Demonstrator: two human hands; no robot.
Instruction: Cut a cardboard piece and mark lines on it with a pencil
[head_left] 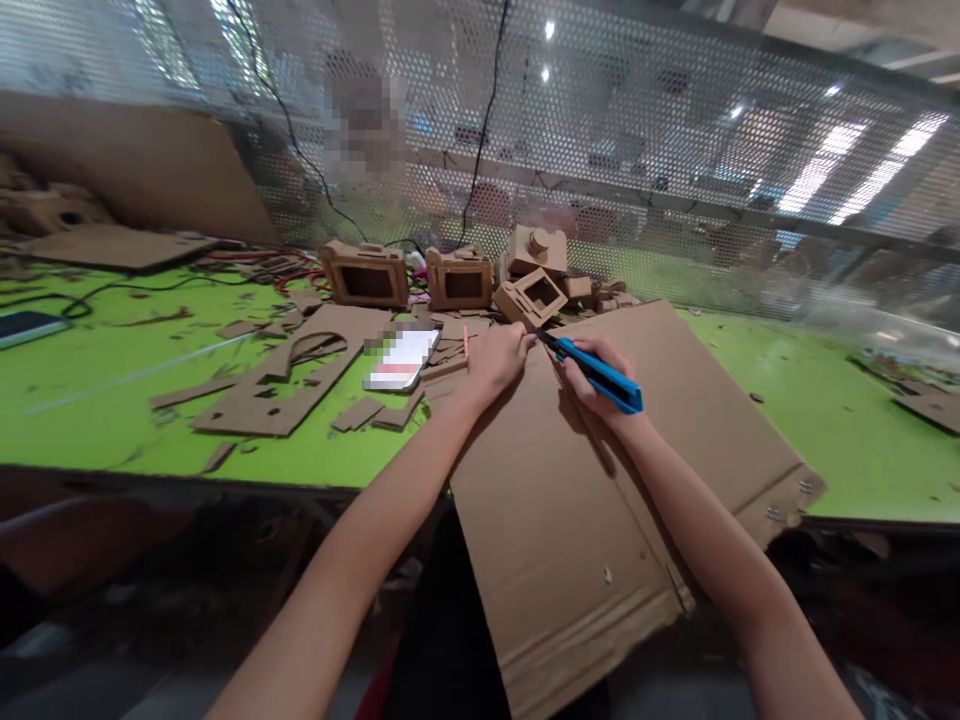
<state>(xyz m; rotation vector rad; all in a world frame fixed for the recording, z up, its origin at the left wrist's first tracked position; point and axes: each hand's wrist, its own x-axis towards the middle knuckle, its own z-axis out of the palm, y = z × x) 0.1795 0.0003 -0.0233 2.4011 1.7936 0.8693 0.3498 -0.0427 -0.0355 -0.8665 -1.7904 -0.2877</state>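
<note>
A green bench [112,380] carries a big cardboard sheet [600,500] overhanging its near edge; beside the sheet lie a phone [403,360], cardboard offcuts [277,385], and small cardboard boxes [450,280] behind.

Both arms are bare up to the frame edge, no sleeves seen. The left hand [495,362] and right hand [596,375] have no gloves, rings or watch (wrists bare too). Dark clothing below, w/ a red bit.

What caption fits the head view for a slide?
Right hand holds a blue utility knife to a cardboard sheet pinned by the left hand on a green table.
</note>
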